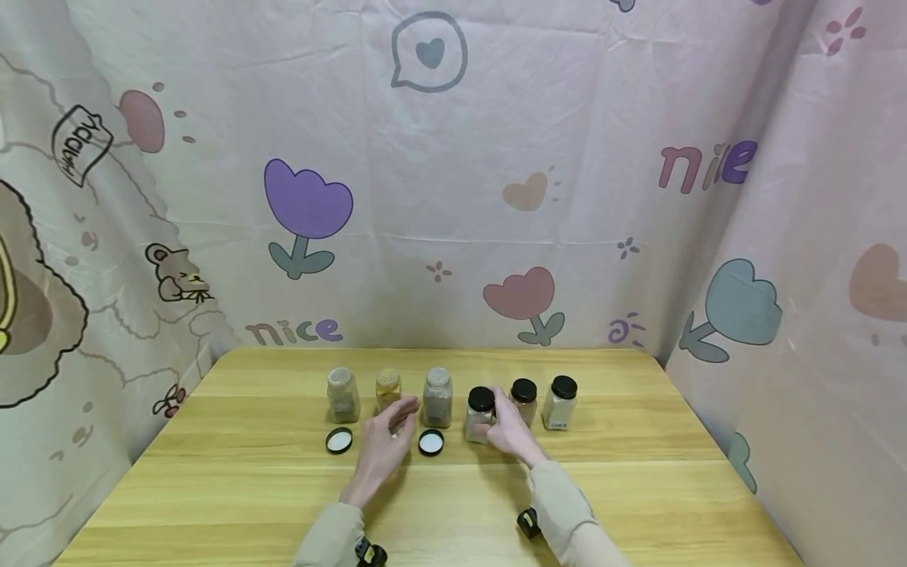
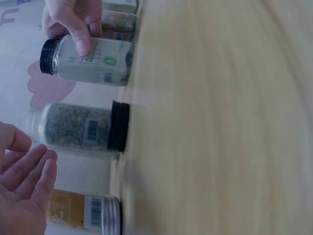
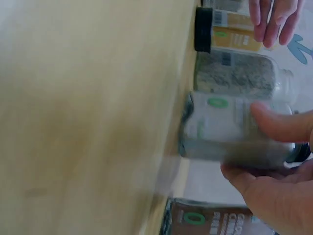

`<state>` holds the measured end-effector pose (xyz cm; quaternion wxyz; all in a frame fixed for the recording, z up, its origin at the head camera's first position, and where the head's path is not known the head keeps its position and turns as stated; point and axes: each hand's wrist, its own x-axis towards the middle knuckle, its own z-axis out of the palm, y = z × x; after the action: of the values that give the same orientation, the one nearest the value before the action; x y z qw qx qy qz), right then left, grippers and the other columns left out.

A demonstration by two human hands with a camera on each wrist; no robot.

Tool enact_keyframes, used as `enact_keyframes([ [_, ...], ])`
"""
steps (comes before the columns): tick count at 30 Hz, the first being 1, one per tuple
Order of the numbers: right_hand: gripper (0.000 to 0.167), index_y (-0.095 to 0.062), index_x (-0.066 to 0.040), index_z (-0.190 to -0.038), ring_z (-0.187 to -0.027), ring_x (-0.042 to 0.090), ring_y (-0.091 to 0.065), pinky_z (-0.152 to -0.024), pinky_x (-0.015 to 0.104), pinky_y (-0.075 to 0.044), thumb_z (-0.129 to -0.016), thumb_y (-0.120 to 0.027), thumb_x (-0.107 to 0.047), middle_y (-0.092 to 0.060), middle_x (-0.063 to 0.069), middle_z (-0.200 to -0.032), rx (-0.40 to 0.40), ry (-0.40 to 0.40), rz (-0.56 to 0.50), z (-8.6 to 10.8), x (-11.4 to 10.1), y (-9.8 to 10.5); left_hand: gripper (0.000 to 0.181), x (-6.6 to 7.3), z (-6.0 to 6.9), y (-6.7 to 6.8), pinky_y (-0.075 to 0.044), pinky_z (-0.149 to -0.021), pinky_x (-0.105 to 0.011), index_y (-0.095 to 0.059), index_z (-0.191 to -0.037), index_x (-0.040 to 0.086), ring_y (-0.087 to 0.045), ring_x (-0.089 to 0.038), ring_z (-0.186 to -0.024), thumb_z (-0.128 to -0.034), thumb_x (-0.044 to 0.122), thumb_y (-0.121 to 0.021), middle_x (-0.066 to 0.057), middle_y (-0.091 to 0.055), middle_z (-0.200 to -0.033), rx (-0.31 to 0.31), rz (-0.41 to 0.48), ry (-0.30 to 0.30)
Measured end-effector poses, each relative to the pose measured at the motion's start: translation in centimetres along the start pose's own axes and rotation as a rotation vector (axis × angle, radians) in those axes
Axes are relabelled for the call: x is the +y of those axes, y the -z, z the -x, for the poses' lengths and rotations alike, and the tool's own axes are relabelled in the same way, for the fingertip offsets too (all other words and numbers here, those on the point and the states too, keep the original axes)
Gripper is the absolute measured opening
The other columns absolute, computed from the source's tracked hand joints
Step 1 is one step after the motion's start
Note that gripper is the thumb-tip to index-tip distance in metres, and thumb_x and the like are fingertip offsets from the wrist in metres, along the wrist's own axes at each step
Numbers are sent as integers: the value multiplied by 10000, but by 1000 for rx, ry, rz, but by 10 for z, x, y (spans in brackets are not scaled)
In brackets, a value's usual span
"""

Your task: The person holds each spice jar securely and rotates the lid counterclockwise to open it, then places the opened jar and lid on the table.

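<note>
A clear, black-capped jar with a pale label (image 1: 479,425) is gripped by the right hand (image 1: 510,429), lower middle of the head frame, a touch right of centre. Nothing's held by the left hand (image 1: 386,442) btw, its fingers loosely bent near a lidless clear jar of yellow stuff (image 1: 387,386). Two round black lids with white insides (image 1: 431,442) are laid on the yellowish wooden worktop (image 1: 460,508), either side of that hand.
</note>
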<state>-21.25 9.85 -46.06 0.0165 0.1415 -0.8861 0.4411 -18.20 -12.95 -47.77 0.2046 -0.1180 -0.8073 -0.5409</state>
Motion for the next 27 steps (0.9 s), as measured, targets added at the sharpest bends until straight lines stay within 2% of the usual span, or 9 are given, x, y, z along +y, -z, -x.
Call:
enact_keyframes([
  [7,571,-575,-14,-1182,-1103,372,-653,-1004,548,-547,-711,-890,-85,-679,138,-1127,-75,25,-41,7,3,9,317,14,5,-12,-559,-1016,-447,-667,-1249,-2,-688,-344,-1149,-934,35,-685,-163,-722,-1224,-40,11,-80],
  [11,531,-580,-36,-1146,-1038,238,-669,-956,405,-576,-722,-894,-97,-679,89,-1084,-136,75,-99,8,8,12,342,26,3,-23,-568,-998,-467,-669,-1244,-1,-686,-341,-1136,-923,103,-726,-159,-719,-1221,-36,7,-136],
  [14,495,-581,-48,-1135,-988,138,-655,-925,281,-554,-744,-881,-92,-679,72,-1061,-193,106,-150,9,12,14,377,34,1,-33,-592,-947,-455,-678,-1228,14,-689,-332,-1087,-903,182,-765,-155,-720,-1186,-53,-4,-160],
  [17,463,-576,-56,-1115,-957,87,-637,-906,214,-531,-761,-872,-99,-665,58,-1039,-238,123,-181,11,15,14,445,41,2,-41,-605,-903,-425,-686,-1215,43,-678,-303,-1035,-849,259,-820,-140,-712,-1140,-84,-25,-146],
  [20,462,-565,-44,-1114,-948,89,-629,-903,201,-529,-768,-867,-93,-647,55,-1025,-260,123,-216,14,16,14,518,45,4,-46,-605,-892,-421,-683,-1198,39,-664,-286,-1008,-786,293,-867,-134,-694,-1112,-112,-33,-118],
  [24,475,-559,-18,-1133,-951,111,-633,-916,191,-531,-768,-858,-69,-646,70,-1030,-259,129,-245,17,16,13,531,47,5,-50,-609,-887,-424,-693,-1146,30,-676,-303,-973,-730,284,-902,-111,-691,-1073,-118,-24,-89],
  [27,472,-563,-18,-1131,-947,107,-632,-920,183,-527,-764,-857,-62,-643,70,-1027,-245,125,-248,19,17,12,506,48,6,-50,-610,-900,-419,-706,-1121,35,-691,-284,-977,-724,278,-905,-96,-708,-1063,-121,-19,-80],
])
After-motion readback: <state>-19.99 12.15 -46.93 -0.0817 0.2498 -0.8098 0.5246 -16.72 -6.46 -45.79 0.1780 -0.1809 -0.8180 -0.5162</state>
